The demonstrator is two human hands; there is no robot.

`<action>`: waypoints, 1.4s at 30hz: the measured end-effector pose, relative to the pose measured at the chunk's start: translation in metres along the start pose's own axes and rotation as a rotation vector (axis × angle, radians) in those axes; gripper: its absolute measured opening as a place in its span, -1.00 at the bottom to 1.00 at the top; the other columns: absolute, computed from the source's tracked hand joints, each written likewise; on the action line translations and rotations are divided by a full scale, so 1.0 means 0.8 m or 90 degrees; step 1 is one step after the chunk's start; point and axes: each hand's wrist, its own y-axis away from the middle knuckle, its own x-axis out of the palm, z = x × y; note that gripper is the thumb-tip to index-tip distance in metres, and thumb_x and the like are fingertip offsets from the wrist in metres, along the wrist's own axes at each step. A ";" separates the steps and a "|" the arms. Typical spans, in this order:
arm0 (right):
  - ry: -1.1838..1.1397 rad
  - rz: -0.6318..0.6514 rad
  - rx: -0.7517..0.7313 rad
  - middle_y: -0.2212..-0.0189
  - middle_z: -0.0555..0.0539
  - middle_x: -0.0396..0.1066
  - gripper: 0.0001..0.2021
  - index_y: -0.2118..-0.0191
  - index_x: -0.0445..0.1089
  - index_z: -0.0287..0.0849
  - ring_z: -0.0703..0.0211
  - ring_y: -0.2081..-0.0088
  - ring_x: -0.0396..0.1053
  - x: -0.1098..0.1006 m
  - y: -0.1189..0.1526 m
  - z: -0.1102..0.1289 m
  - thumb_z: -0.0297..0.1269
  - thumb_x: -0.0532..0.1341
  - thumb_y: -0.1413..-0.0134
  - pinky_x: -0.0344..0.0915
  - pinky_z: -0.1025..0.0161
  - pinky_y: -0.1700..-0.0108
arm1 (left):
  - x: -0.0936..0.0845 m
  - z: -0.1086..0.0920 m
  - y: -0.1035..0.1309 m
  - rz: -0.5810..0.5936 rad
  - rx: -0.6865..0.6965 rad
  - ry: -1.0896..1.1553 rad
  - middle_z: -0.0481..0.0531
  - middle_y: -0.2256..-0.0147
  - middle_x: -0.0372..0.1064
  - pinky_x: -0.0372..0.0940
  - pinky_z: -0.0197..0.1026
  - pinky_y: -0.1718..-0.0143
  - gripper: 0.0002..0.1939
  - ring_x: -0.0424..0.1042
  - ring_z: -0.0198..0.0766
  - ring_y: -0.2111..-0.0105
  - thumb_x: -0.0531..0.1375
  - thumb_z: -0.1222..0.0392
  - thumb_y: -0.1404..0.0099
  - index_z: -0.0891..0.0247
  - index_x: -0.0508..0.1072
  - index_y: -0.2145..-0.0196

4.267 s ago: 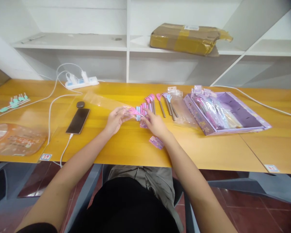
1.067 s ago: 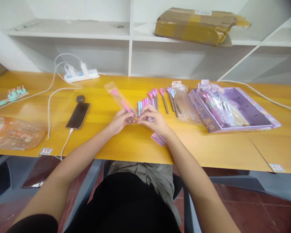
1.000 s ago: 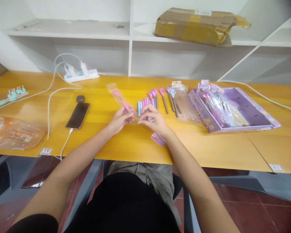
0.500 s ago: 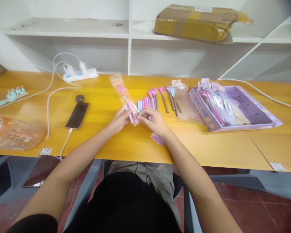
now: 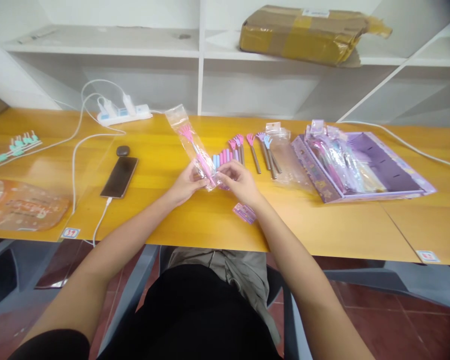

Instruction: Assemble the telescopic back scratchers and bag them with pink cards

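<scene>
My left hand (image 5: pixel 187 184) is closed around the lower part of a clear plastic bag (image 5: pixel 176 116). Inside the bag lies a pink back scratcher (image 5: pixel 202 159) with a hand-shaped head, tilted up to the left. My right hand (image 5: pixel 240 182) is pinched beside the bag's lower end; a small purplish bit shows under its fingertips, too small to name. Just behind the hands stand several blue, pink and purple handles (image 5: pixel 225 156) in a row. More scratchers with metal rods, one with a pink head (image 5: pixel 251 138), lie to their right. Small purple printed cards (image 5: pixel 244 213) rest near my right wrist.
Clear empty bags (image 5: pixel 287 165) lie beside a purple display box (image 5: pixel 408 187) holding packed scratchers. At left are a phone (image 5: pixel 120 177) on a cable, a power strip (image 5: pixel 125 115) and an orange pouch (image 5: pixel 30 207). A taped carton (image 5: pixel 303 37) sits on the shelf.
The bagged scratcher has shifted slightly left and up in my left hand. My right hand has drawn a little away from the bag's lower end, to the right.
</scene>
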 end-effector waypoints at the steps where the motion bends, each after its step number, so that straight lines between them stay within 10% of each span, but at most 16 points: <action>1: -0.020 0.000 0.008 0.23 -0.03 0.45 -0.57 0.11 0.54 -0.07 0.22 0.36 0.37 0.000 0.000 0.000 0.16 0.51 -0.15 0.40 0.20 0.31 | 0.000 0.000 0.000 -0.002 -0.002 0.003 0.07 -0.02 0.59 0.50 -0.12 -0.04 -0.18 0.60 -0.09 -0.01 0.64 0.26 -0.01 0.08 0.52 -0.21; 14: -0.075 0.066 0.095 0.42 0.02 0.47 -0.57 0.26 0.44 -0.09 0.20 0.42 0.39 0.005 0.000 0.002 0.15 0.51 -0.10 0.42 0.23 0.44 | -0.011 0.017 -0.003 0.036 0.010 -0.132 0.11 0.11 0.64 0.51 -0.12 0.11 -0.19 0.63 -0.07 0.13 0.61 0.11 -0.12 0.17 0.45 -0.27; 22: -0.048 0.072 0.096 0.43 0.05 0.44 -0.56 0.18 0.47 -0.08 0.22 0.45 0.38 -0.003 0.000 -0.002 0.22 0.41 -0.22 0.42 0.22 0.39 | -0.018 0.020 -0.006 0.056 0.014 -0.132 0.18 -0.13 0.59 0.45 0.04 -0.16 -0.30 0.57 0.05 -0.13 0.54 0.08 -0.21 0.16 0.49 -0.26; 32: -0.124 0.009 0.159 0.60 0.14 0.30 -0.39 0.27 0.33 -0.03 0.27 0.61 0.22 -0.011 -0.005 0.006 0.42 0.46 -0.05 0.15 0.27 0.58 | -0.006 0.012 0.013 0.311 -0.175 -0.246 0.03 0.24 0.57 0.39 -0.21 0.29 -0.43 0.54 -0.24 0.33 0.52 0.13 -0.21 0.23 0.56 -0.15; 42: -0.103 0.338 0.190 0.48 0.03 0.51 -0.55 0.26 0.41 -0.10 0.25 0.46 0.45 0.002 0.008 0.019 0.18 0.48 -0.17 0.42 0.24 0.38 | -0.010 0.001 -0.003 -0.071 0.007 -0.190 0.00 0.21 0.52 0.40 -0.23 0.20 -0.68 0.50 -0.27 0.24 0.43 -0.01 -0.35 0.22 0.52 0.09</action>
